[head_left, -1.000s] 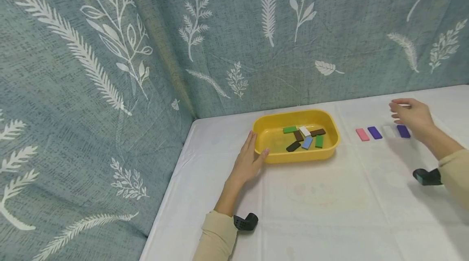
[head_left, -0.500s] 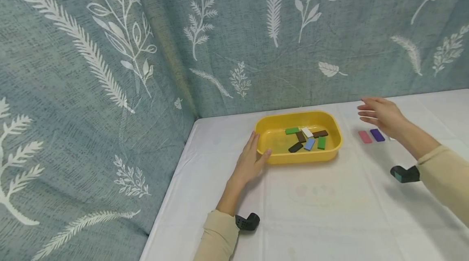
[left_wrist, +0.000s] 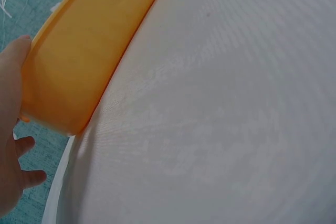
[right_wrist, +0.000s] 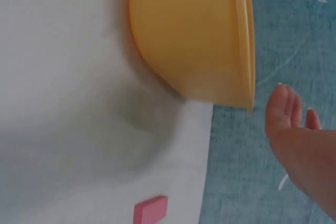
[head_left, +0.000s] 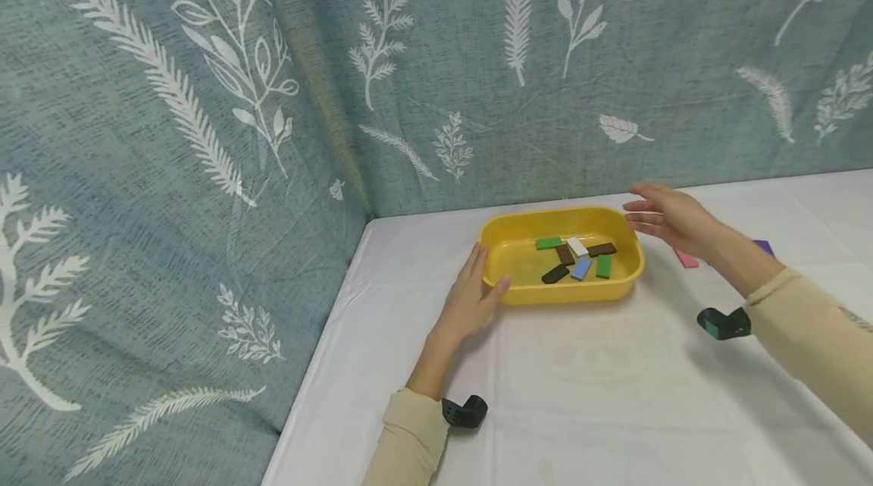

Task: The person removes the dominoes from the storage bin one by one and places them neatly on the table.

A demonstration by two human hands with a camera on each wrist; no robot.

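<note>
A yellow plastic tub (head_left: 580, 293) stands on the white cloth. Inside lie several small flat rectangular blocks, among them a green block (head_left: 603, 267), a blue block (head_left: 581, 268), a black block (head_left: 555, 274) and a white block (head_left: 577, 246). My left hand (head_left: 467, 305) rests against the tub's left end, fingers extended along the side and thumb at the near rim. At the opposite end, my right hand (head_left: 671, 219) hovers beside the rim with loosely bent fingers and nothing in them. The right wrist view shows these fingers (right_wrist: 281, 108) apart from the tub wall.
Right of the tub lie a pink block (head_left: 686, 258) and a purple block (head_left: 763, 246), partly behind the right forearm, which covers others in that row. A blue-green leaf-patterned curtain (head_left: 477, 122) hangs behind and to the left of the table.
My right hand has moved left, from above the row of loose blocks to the tub's right end. The left hand stays at the tub. The head view has shifted slightly.
</note>
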